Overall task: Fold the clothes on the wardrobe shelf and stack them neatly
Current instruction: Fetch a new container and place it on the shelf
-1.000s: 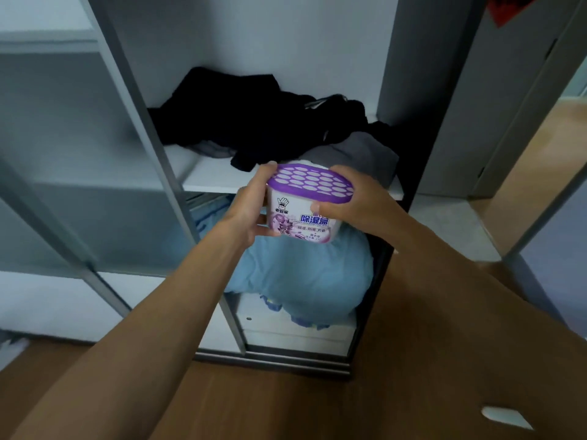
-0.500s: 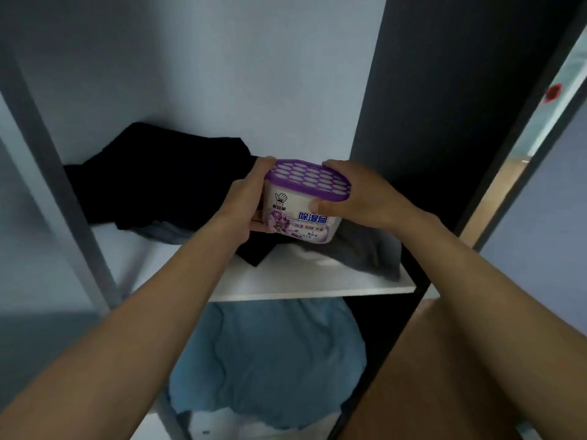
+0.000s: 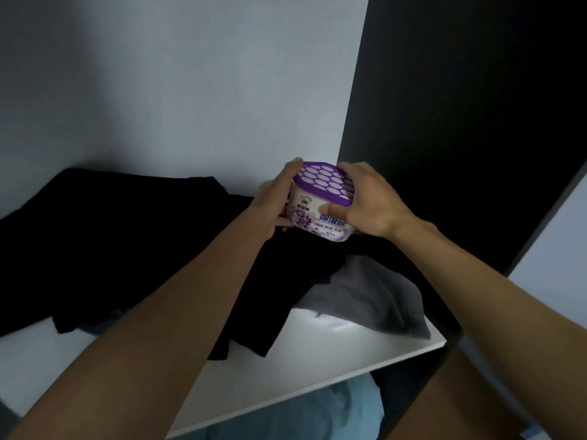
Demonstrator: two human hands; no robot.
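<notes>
Left hand [image 3: 273, 204] and right hand [image 3: 371, 201], fingers curled round the dehumidifier box [image 3: 320, 201], hold it above the black clothes [image 3: 127, 242]; advisable: level descent onto bare shelf [image 3: 286, 376] at 6 o'clock.

1. The box [image 3: 320, 203] sits between the left hand [image 3: 272, 201] and the right hand [image 3: 373, 201], which grip it from either side.
2. Beneath both hands, and spreading far to the left of the left hand, a heap of clothes [image 3: 111, 249] lies on the shelf [image 3: 317, 355].
3. Nearer the person than the right hand, another garment [image 3: 374, 296] lies on the shelf, touching the heap.
4. The back wall [image 3: 190, 90] stands behind the hands, and the side panel [image 3: 460, 106] rises right of the right hand.
5. A bundle of cloth [image 3: 317, 414] lies below the shelf.
</notes>
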